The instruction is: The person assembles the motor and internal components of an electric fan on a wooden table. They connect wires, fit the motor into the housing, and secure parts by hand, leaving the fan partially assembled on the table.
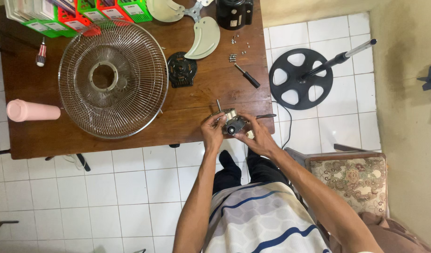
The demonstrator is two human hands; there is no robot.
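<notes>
Both my hands hold a small fan motor (232, 122) with a metal shaft sticking up, at the near right edge of the brown wooden table (196, 105). My left hand (212, 132) grips its left side and my right hand (255, 134) cups its right side. A black-handled screwdriver (247, 75) lies just beyond, and a black round motor cover (181, 70) lies further left.
A wire fan guard (113, 78) fills the table's left half. A pink bottle (31, 111), a red-handled screwdriver (41, 54), fan blades (203, 38), loose screws (239, 47), coloured bins (84, 14) and a black housing (233, 13) also sit there. A fan stand (299, 78) lies on the tiled floor; a chair (351, 180) is at right.
</notes>
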